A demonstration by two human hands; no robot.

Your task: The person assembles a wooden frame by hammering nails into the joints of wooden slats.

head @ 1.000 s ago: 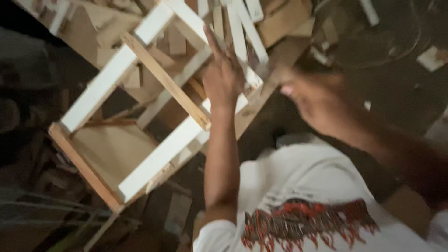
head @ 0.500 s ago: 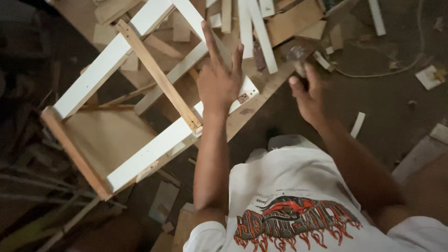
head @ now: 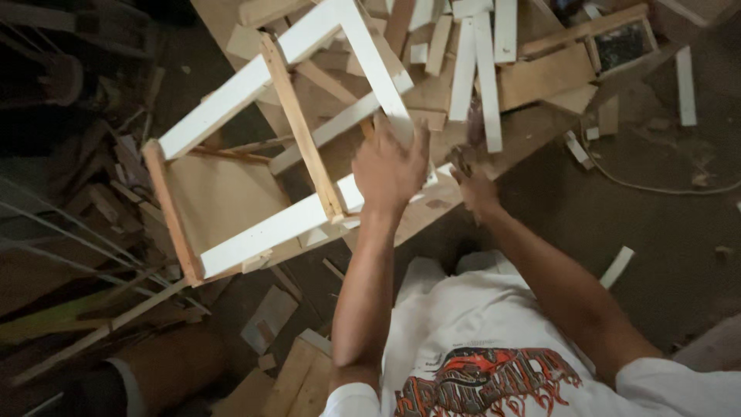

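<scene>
Clearly unfinished, the wooden frame (head: 262, 162) mixes white-painted rails with bare brown slats, the left hand (head: 390, 166) spread flat on it while the right hand (head: 477, 189) grips a blurred tool (head: 468, 147).

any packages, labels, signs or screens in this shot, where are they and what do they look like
No packages, signs or screens show.
Printed graphic: on the front of the person's white shirt, bottom centre; a wide red, orange and black design.
Otherwise only bare wood: the white and brown wooden frame under the left hand, and loose white slats beyond the right hand.
</scene>
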